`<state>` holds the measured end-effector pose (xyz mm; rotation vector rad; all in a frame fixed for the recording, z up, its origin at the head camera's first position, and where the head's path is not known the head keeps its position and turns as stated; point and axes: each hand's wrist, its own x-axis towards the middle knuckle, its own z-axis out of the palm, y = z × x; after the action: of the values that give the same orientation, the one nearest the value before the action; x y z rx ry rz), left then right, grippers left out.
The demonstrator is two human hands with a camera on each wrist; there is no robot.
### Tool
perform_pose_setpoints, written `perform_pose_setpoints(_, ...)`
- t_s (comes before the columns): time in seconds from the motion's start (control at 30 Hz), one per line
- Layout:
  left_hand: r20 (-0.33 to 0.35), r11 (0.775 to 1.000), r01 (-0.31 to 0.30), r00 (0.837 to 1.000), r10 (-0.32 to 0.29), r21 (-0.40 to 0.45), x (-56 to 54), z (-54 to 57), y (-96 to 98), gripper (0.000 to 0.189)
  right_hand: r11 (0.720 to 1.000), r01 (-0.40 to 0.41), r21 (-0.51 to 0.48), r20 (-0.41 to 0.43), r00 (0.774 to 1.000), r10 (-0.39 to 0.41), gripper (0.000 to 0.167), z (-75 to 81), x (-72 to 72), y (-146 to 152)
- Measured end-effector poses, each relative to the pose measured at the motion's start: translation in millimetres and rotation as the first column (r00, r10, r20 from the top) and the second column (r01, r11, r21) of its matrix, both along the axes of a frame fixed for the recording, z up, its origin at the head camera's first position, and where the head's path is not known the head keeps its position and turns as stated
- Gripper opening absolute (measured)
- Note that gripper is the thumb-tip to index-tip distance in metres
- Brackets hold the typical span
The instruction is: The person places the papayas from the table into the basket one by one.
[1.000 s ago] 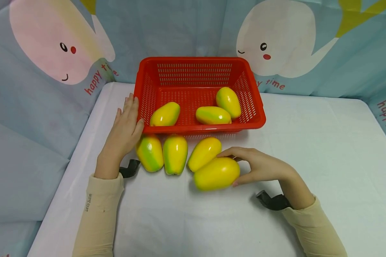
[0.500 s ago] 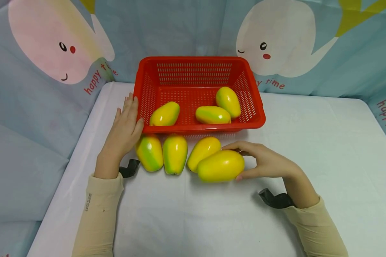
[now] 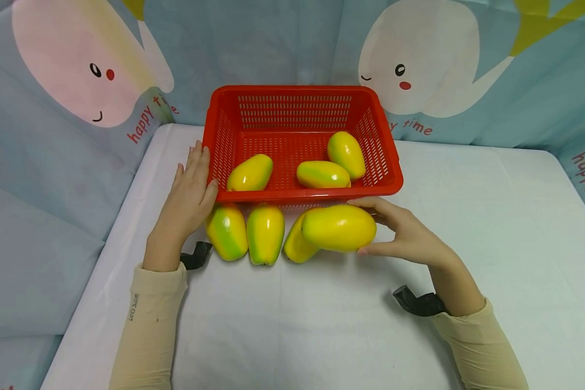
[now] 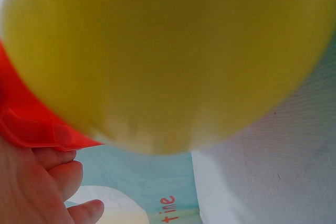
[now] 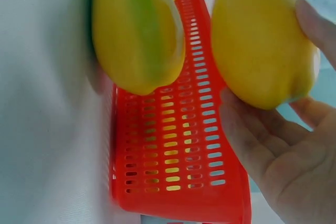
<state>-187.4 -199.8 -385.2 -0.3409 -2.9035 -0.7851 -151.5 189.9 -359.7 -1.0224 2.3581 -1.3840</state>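
My right hand [image 3: 404, 233] grips a yellow papaya [image 3: 339, 227] between thumb and fingers, close in front of the red plastic basket [image 3: 302, 194]. In the right wrist view, fingers and thumb curve round this papaya [image 5: 262, 40] beside the basket's slotted wall. It overlaps another papaya [image 3: 299, 246] on the table and partly hides it. My left hand [image 3: 185, 200] rests with straight fingers along the basket's left side. Just right of that wrist lie two yellow-green papayas, one left [image 3: 226, 233] and one right [image 3: 265, 235]. A blurred papaya [image 4: 168, 61] fills much of the left wrist view.
Inside the basket lie three papayas: one at left [image 3: 250, 173], two together at right [image 3: 323, 174]. A white cloth [image 3: 478, 216] covers the table. Behind it hangs a blue curtain [image 3: 297, 43] with cartoon whales. Black wrist mounts [image 3: 419, 303] sit on both wrists.
My right hand has carried its papaya up and slightly right, toward the basket's front rim, so it now covers more of the papaya behind. The left hand has stayed still.
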Motion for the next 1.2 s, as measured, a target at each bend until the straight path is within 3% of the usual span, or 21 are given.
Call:
perform_pose_setpoints(0.27,-0.004,1.000,0.001,1.000,-0.001,-0.002,-0.2,0.2,-0.4,0.063,0.992,0.080,-0.100,-0.024,0.996,-0.082,0.074,-2.3,-1.1,-1.6)
perform_pose_setpoints(0.8,-0.011,1.000,0.011,1.000,-0.011,0.006,0.9,-0.4,0.5,0.063,0.973,0.177,-0.151,-0.021,0.983,-0.182,0.072,0.4,-3.2,-5.3)
perform_pose_setpoints(1.2,-0.019,1.000,0.009,1.000,-0.009,0.002,1.6,-0.1,0.0,0.063,0.963,0.193,-0.188,-0.020,0.980,-0.200,0.068,15.5,-23.3,-22.7)
